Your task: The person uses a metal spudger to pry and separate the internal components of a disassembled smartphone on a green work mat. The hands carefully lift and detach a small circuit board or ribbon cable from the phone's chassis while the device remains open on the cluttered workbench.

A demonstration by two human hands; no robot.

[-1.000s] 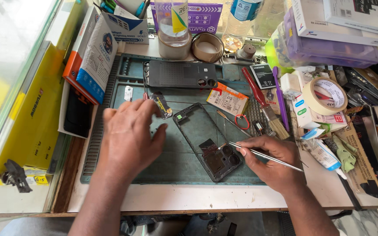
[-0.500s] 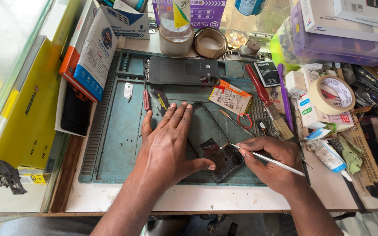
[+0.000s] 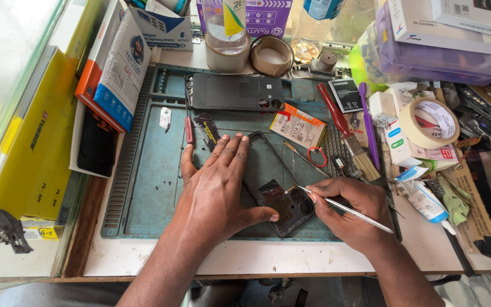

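- The work surface is a teal repair mat (image 3: 149,187) on a pale, scuffed bench crowded with clutter; a glass pane runs along the left edge.
- The left hand (image 3: 217,187) lies flat, fingers spread, pressing down on a dark phone frame (image 3: 282,199) that sits diagonally on the mat.
- The right hand (image 3: 348,213) pinches thin metal tweezers (image 3: 342,207); their tip meets the frame's camera corner, just beside the left thumb.
- Beyond the left fingertips lies a dark phone back cover (image 3: 234,92), well apart.
- Up and right of the pinching hand are a red-handled brush (image 3: 345,131) and a roll of tape (image 3: 427,122).
- Farthest off stand a clear bottle (image 3: 225,25) and purple boxes (image 3: 439,54).
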